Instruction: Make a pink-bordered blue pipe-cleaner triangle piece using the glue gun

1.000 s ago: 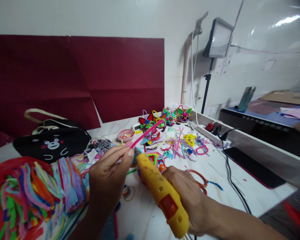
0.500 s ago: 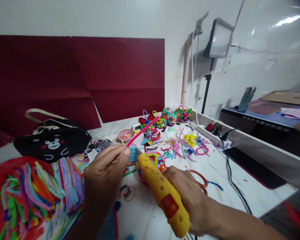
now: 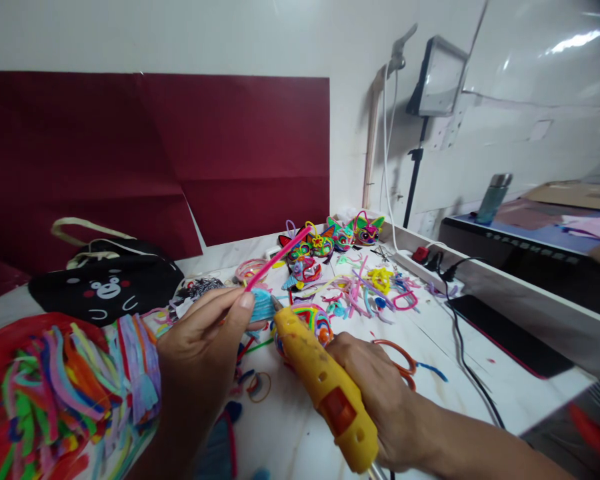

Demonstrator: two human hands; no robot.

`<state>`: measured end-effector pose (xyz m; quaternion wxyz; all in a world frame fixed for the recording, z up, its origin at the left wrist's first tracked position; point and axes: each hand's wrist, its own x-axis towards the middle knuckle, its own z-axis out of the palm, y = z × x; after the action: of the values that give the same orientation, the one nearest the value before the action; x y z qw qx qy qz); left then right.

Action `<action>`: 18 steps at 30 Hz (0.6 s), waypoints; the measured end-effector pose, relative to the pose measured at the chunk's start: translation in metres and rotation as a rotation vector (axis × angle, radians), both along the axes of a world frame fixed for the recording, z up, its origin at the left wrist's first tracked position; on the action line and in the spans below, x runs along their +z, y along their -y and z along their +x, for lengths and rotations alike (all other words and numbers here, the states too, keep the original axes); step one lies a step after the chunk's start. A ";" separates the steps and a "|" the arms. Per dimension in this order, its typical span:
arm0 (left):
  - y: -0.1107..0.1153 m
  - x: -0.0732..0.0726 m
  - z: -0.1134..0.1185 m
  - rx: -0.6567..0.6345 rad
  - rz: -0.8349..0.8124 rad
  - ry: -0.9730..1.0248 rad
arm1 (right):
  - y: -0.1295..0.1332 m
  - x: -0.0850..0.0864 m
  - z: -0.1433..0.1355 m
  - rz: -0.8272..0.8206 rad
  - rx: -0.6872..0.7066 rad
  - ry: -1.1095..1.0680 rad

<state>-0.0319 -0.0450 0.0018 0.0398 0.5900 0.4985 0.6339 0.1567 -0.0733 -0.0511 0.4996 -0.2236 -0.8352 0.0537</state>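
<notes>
My left hand pinches a light-blue piece of fuzzy pipe cleaners laid side by side. A pink pipe cleaner rises from the same fingertips, slanting up to the right. My right hand is wrapped round a yellow glue gun with an orange-red trigger. Its metal nozzle points up and left, at the right edge of the blue piece; whether they touch I cannot tell. Behind the glue gun, partly hidden, lies a rainbow-striped pipe-cleaner piece with an orange bead-like part.
Several colourful animal-face ornaments stand at the back. Loose pipe cleaners lie right of centre, near orange-handled scissors and a black phone. Bundled pipe cleaners fill the left side, before a black bag. A power strip edges the table.
My left hand has shifted slightly left, carrying the blue piece and pink pipe cleaner away from the nozzle a little. My right hand and the glue gun have hardly moved.
</notes>
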 end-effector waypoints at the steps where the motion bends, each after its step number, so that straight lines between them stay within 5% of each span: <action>1: 0.000 0.001 0.000 0.003 -0.005 0.005 | 0.000 0.000 0.000 0.000 0.000 0.000; 18: 0.003 0.004 0.003 0.012 0.002 0.122 | -0.001 0.000 0.001 -0.004 -0.008 0.026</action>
<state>-0.0285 -0.0485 0.0059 0.0657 0.5473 0.4982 0.6693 0.1581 -0.0727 -0.0512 0.4883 -0.2286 -0.8407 0.0505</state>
